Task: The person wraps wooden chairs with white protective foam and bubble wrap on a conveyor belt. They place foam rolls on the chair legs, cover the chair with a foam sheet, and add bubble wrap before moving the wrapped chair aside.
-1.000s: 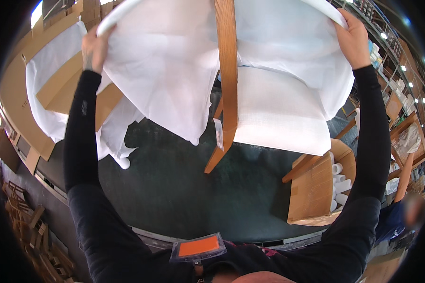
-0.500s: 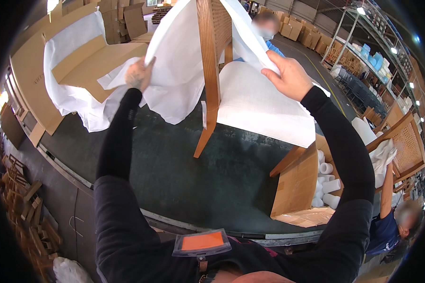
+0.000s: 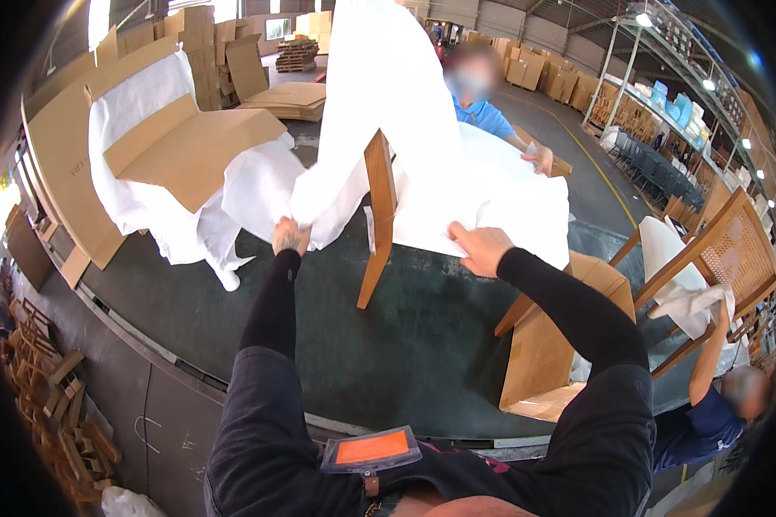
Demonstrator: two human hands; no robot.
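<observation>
While the left hand (image 3: 291, 234) pinches the white sheet (image 3: 388, 95) so it drapes over the wooden chair (image 3: 382, 207) between and beyond both hands' fingers, the right hand (image 3: 485, 248) seems to grip another edge, though glare blurs the layers.

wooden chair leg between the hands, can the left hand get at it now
Probably yes: the left hand is near and the wooden chair leg is bare below, though gripping the white cloth may hinder it.
</observation>
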